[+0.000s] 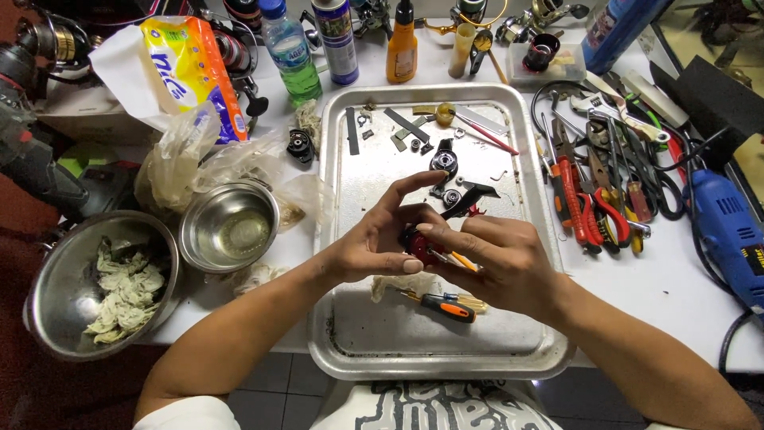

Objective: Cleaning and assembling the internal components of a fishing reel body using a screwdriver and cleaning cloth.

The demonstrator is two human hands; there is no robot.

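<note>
At your 9 o'clock a bowl (48, 318) of rags sits beside a smaller bowl (228, 228) on the counter (668, 287). Over the tray (334, 350), your left hand (374, 247) pinches a red part (415, 245) between thumb and fingers; your right hand (497, 259) closes on the same part from 3 o'clock. A screwdriver (446, 306) lies below; pliers (585, 207) rest at 2 o'clock.

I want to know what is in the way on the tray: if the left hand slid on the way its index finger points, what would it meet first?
Probably the black reel parts just beyond the left hand fingertip, up and rightward on the metal tray; depth is unclear, so the hand might pass above them.
</note>
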